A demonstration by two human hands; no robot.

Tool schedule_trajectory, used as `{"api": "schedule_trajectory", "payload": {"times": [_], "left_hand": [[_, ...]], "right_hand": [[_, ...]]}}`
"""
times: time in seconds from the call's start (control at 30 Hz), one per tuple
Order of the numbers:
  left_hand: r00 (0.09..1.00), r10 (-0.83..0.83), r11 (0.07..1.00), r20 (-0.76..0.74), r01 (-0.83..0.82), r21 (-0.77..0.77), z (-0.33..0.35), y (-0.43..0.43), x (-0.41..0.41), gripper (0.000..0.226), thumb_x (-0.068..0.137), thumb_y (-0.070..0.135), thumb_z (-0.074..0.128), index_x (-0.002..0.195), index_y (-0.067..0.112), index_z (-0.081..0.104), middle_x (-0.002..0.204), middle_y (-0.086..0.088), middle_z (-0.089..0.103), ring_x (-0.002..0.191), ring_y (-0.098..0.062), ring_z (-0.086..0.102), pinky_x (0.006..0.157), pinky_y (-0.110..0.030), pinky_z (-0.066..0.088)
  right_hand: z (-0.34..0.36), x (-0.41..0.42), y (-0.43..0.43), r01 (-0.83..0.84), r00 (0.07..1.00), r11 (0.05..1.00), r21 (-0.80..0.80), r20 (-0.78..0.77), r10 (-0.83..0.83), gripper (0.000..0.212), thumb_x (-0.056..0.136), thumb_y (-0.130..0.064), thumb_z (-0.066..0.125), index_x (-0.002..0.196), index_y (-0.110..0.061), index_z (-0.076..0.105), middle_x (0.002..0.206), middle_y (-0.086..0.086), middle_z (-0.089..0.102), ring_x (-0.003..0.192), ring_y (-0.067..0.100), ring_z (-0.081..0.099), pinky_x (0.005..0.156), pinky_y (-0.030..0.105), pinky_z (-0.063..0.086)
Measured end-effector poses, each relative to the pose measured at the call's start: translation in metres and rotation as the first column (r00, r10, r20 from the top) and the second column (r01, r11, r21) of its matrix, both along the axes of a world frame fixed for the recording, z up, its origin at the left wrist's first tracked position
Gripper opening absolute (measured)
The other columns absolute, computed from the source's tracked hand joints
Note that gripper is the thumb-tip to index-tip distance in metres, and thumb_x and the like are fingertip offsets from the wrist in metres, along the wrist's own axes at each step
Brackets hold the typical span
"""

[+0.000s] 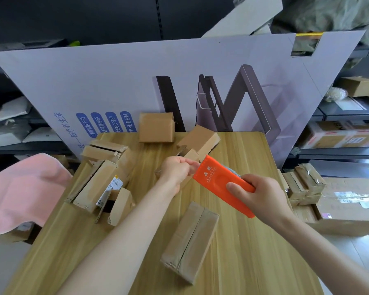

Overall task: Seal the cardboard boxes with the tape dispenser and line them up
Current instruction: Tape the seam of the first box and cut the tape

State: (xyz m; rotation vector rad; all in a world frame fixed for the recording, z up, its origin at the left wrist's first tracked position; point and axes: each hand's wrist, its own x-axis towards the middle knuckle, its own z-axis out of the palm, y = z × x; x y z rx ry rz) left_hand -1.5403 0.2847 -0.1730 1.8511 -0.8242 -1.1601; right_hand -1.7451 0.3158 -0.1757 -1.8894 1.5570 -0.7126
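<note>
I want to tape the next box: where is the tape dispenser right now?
Head view, right of centre: the orange tape dispenser is held above the wooden table, gripped by the right hand, the left hand pinching its far end.

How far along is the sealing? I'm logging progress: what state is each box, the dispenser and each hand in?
tape dispenser: held above the table.
right hand: grips the tape dispenser's rear.
left hand: pinches at the tape dispenser's front end.
near box: flaps closed, lying flat; whether it is taped is unclear.
back box: closed.
labelled box: end flaps open.
tilted box: end flaps open.
</note>
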Motion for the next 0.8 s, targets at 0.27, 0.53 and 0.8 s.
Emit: {"api": "schedule_trajectory", "payload": {"times": [0.27,0.53,0.8], "left_hand": [[0.989,0.125,0.992,0.076,-0.127,0.023,-0.025,-0.007,0.046,0.013,0.078,0.001,0.073,0.077,0.014,0.072,0.087,0.001,0.069,0.092,-0.018,0.059,0.091,-0.034,0.047],[0.99,0.134,0.979,0.053,-0.14,0.15,-0.088,0.009,0.026,0.009,0.073,0.012,0.08,0.076,0.016,0.073,0.095,-0.004,0.073,0.098,-0.023,0.064,0.098,-0.04,0.048],[0.989,0.056,0.975,0.14,-0.084,0.206,-0.132,0.028,0.02,0.008,0.078,0.021,0.079,0.077,0.02,0.071,0.1,0.003,0.07,0.094,-0.016,0.058,0.085,-0.03,0.043]], "right_hand": [[-0.009,-0.049,0.003,0.042,0.992,0.99,0.135,-0.121,-0.025,0.019,0.077,-0.044,0.07,0.069,-0.027,0.068,0.055,-0.006,0.063,0.043,0.008,0.057,0.047,0.034,0.051],[-0.036,-0.072,0.009,0.068,0.961,0.961,0.268,-0.278,0.009,0.028,0.08,-0.052,0.065,0.071,-0.025,0.068,0.059,-0.004,0.064,0.055,0.011,0.063,0.053,0.037,0.056],[-0.073,-0.064,0.001,0.121,0.88,0.926,0.357,-0.47,0.066,0.036,0.08,-0.063,0.059,0.073,-0.027,0.063,0.065,-0.009,0.063,0.057,0.008,0.061,0.047,0.021,0.041]]}}
